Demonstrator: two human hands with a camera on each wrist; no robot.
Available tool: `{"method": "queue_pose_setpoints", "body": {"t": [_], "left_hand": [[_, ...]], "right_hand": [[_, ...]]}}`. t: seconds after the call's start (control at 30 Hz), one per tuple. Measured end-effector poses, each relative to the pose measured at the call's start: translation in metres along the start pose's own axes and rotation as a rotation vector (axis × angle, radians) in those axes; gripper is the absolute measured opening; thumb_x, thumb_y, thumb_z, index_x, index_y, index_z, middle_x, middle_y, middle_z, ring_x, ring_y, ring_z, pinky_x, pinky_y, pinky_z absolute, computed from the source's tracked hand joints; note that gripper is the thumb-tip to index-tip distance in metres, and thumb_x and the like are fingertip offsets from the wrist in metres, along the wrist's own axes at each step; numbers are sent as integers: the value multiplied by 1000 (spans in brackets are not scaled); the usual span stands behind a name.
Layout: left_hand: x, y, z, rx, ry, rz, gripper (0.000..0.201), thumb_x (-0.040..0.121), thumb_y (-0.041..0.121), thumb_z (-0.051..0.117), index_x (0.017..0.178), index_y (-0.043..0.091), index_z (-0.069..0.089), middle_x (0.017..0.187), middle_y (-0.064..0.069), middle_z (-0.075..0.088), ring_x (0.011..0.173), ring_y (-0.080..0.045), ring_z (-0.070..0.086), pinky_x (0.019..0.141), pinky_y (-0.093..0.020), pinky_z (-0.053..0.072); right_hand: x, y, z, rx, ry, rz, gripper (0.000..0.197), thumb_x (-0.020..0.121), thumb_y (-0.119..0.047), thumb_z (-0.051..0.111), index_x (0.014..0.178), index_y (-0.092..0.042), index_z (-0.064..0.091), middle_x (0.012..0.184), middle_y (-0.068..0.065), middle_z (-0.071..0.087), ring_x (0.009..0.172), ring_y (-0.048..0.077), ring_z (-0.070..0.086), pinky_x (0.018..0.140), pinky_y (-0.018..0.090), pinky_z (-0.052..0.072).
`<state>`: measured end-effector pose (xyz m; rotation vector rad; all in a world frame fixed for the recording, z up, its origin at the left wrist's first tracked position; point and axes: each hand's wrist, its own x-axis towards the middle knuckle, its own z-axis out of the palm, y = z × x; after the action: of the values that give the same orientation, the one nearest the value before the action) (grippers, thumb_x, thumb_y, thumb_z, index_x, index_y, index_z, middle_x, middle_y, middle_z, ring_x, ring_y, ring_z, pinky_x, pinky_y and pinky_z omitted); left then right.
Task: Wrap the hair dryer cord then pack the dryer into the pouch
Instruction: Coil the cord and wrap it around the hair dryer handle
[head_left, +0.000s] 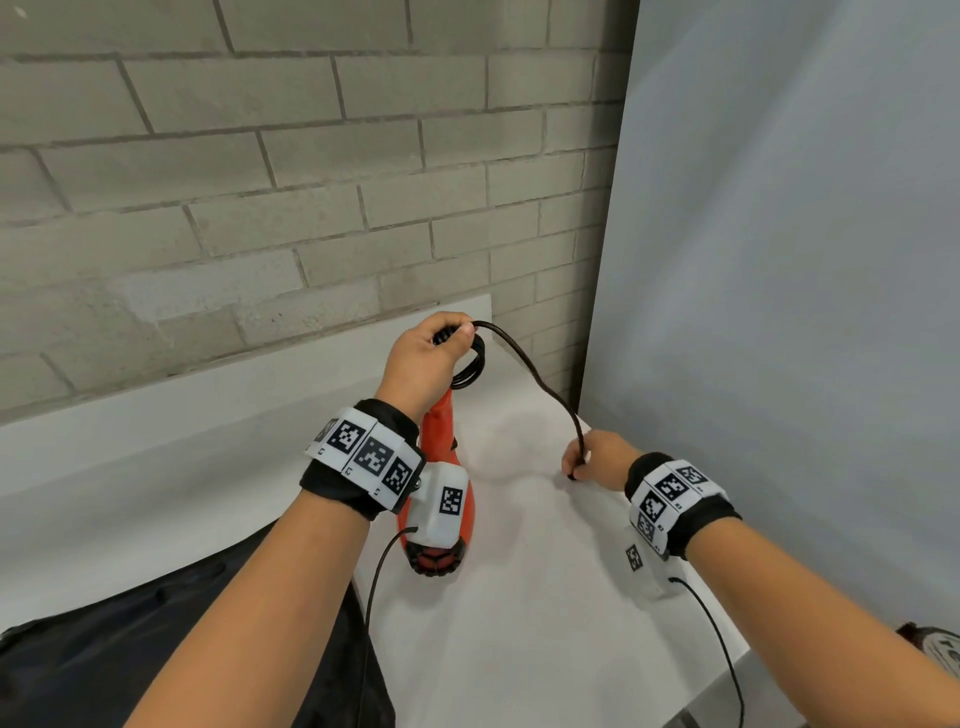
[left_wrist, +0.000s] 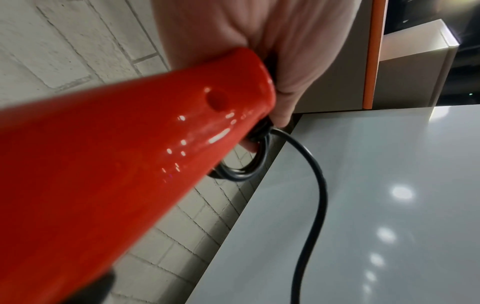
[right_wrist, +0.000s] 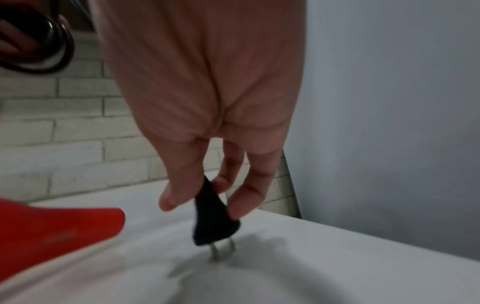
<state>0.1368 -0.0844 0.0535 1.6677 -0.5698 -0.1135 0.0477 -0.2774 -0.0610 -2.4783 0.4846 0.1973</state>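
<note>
Item: glossy red plastic hair dryer (head_left: 441, 499), tapered handle, black grille at the barrel end; black round cord (head_left: 535, 374) w/ flat black two-pin plug (right_wrist: 211, 218).

Position: dryer stood over the white tabletop (head_left: 519, 649), barrel end toward the person, handle end pointing away toward the grey brick wall (head_left: 260, 182). Whether the barrel touched the table could not be told.

L hand (head_left: 431, 358): fingers curled round the handle end and several cord loops gathered there; loops hung just below the fist.

Cord: one free length arced from the L fist down to the R side.

R hand (head_left: 592, 460): thumb and fingertips (right_wrist: 241, 203) pinched the plug, pins down, approx. touching the tabletop (wrist view blurred).

Also: black fabric (head_left: 156, 649), prob. the pouch, at the near L table edge, under the L forearm.
</note>
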Motion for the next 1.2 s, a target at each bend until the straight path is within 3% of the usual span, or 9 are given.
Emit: {"method": "queue_pose_setpoints", "body": {"t": [0.13, 0.23, 0.33, 0.5, 0.73, 0.93, 1.0, 1.13, 1.2], "left_hand": [[1, -3, -6, -25, 17, -3, 9, 90, 18, 52, 86, 22, 60, 78, 9, 58, 66, -3, 50, 65, -18, 38], [2, -5, -10, -45, 29, -11, 15, 90, 22, 53, 79, 28, 61, 86, 4, 63, 71, -4, 52, 72, -24, 38], [2, -5, -11, -42, 22, -14, 16, 91, 22, 51, 80, 27, 62, 96, 1, 64, 81, -5, 55, 72, -25, 40], [1, -4, -11, -26, -16, -12, 14, 92, 21, 49, 91, 19, 62, 87, 10, 61, 83, -2, 54, 66, -22, 42], [-3, 0, -5, -43, -91, -5, 18, 91, 24, 50, 80, 25, 64, 80, 2, 63, 85, -20, 60, 86, -42, 50], [-3, 3, 1, -25, -89, 15, 17, 89, 20, 54, 76, 22, 66, 83, 0, 62, 88, -24, 60, 85, -40, 48], [-5, 3, 7, -46, -70, -6, 18, 87, 17, 57, 72, 23, 65, 93, -3, 53, 100, -30, 57, 90, -45, 50], [-11, 5, 15, -22, -113, 21, 12, 88, 16, 54, 85, 16, 66, 98, -8, 52, 99, -29, 57, 88, -41, 49], [-11, 5, 14, -24, -156, 37, 16, 90, 16, 51, 85, 15, 66, 82, -3, 61, 82, -23, 61, 81, -37, 49]], "right_hand": [[0, 2, 0, 75, 75, 27, 36, 81, 6, 50, 58, -21, 54, 91, 14, 67, 87, 26, 60, 80, 27, 47], [0, -16, -9, 279, 238, -36, 20, 84, 5, 53, 77, -14, 52, 84, 9, 58, 78, 24, 54, 70, 26, 44], [-8, -47, -20, 492, 372, -227, 32, 83, 5, 56, 72, -23, 44, 71, 0, 51, 70, 21, 51, 69, 32, 44], [-34, -99, -27, 691, 510, -575, 37, 82, 5, 58, 75, -29, 46, 76, -7, 56, 71, 12, 57, 72, 26, 49], [-25, -117, -15, 487, 631, -674, 12, 77, -1, 66, 80, -4, 55, 83, -2, 49, 76, 9, 53, 71, 17, 47], [-15, -122, -11, 427, 781, -558, 19, 72, -4, 66, 70, -9, 48, 89, 1, 46, 76, -4, 44, 69, 3, 36], [-11, -128, -9, 583, 710, -592, 21, 70, 4, 58, 76, -11, 44, 80, 4, 45, 67, 2, 41, 62, 8, 37], [-6, -138, -17, 1375, 311, -454, 17, 94, -7, 33, 83, -18, 40, 65, 2, 40, 55, 9, 44, 51, 21, 41], [-7, -133, -20, 1140, 308, -487, 22, 94, 0, 32, 87, -19, 40, 65, -1, 40, 50, 0, 45, 51, 14, 41]]}}
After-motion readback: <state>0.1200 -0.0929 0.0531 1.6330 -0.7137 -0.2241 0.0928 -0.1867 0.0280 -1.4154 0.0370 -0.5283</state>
